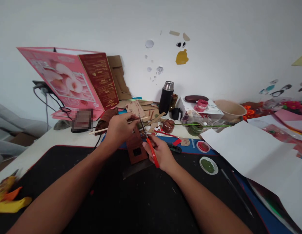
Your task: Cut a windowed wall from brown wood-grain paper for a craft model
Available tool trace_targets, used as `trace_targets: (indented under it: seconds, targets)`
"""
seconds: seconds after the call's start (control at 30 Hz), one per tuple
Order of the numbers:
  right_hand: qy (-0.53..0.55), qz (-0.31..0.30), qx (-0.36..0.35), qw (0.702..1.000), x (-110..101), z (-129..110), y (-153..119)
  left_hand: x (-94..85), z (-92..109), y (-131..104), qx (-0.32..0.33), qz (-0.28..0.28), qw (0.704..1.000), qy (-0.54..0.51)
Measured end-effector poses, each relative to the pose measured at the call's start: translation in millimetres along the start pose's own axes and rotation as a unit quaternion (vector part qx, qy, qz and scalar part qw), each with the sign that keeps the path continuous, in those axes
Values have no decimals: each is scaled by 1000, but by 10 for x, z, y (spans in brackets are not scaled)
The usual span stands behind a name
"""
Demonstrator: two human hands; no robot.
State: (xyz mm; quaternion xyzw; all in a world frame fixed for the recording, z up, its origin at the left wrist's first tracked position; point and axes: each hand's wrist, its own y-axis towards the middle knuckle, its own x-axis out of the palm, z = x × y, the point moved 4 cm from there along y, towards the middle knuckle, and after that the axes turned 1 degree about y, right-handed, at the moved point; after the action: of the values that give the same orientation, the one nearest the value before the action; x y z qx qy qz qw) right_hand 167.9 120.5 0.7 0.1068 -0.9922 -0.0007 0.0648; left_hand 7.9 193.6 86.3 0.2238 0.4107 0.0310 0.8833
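Note:
My left hand [121,127] is closed around a thin pale wooden stick [143,118], whose ends stick out on both sides of the hand. In my right hand [161,150] is a pair of scissors [152,152] with orange-red handles. Its blades point up and away, and their tips reach the right end of the stick. Below the hands a reddish-brown cardboard piece [138,158] with a small square opening lies on the black mat [111,198]. Beneath its lower edge is a clear strip [136,169]. Whether the blades touch the stick I cannot tell.
A black thermos [166,99], a brown paint jar [168,126] and cardboard scraps [135,109] stand behind the hands. Right are a green paint lid [208,165], a red paint lid [203,146] and white paper [258,152]. A pink box [68,78] stands back left; a yellow tool [13,204] lies front left.

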Motion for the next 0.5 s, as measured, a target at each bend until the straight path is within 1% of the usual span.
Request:
trace_targets:
  seconds: [0.17, 0.3, 0.5]
  targets:
    - [3, 12, 2, 1000, -9, 3, 9, 21, -6, 8, 2, -2, 1000, 10]
    - [-16, 24, -23, 999, -33, 7, 44, 27, 0, 7, 6, -1, 999, 32]
    - [-40, 37, -63, 996, -80, 6, 93, 8, 3, -28, 28, 9, 993, 116]
